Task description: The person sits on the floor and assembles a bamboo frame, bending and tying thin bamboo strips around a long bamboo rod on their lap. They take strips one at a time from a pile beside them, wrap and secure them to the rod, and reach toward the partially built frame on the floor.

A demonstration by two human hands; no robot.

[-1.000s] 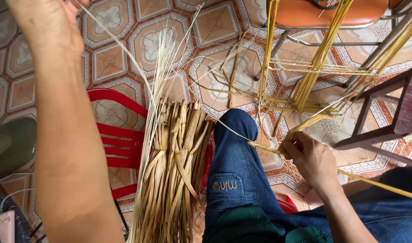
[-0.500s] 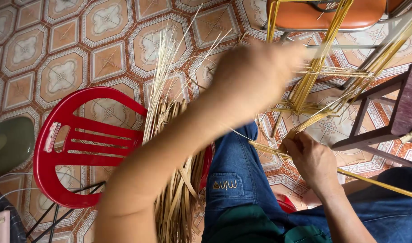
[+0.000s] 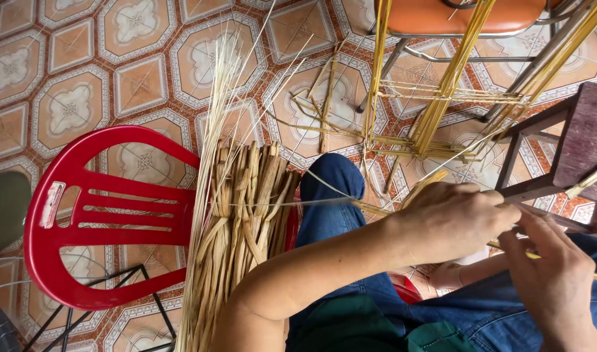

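Over the lap, both hands meet at the right of the view. Left hand (image 3: 451,221) is curled into a loose fist with knuckles up, its fingers (image 3: 490,202) closed around a thin yellow strip (image 3: 370,208) that comes out of the fist on the thumb side and runs left across the knee (image 3: 334,189). Right hand (image 3: 552,274) lies just beside it, touching it at the fingertips; its fingers (image 3: 529,234) are stretched and narrow, pinched onto the same strip where it leaves the left fist. Beyond the right hand the strip shows again as a short yellow end near the frame edge. How the strip sits inside the left palm cannot be seen.

Left of the knee a thick bundle (image 3: 246,221) of dried flat leaves and fine pale stalks leans against a red chair (image 3: 70,215), which stands on a patterned tile floor (image 3: 70,98). Ahead of the hands, more yellow strips (image 3: 441,104) hang from an orange seat (image 3: 454,16) and spread in a loose tangle over the tiles. A dark wooden stool (image 3: 585,137) stands at the right, near the right hand.
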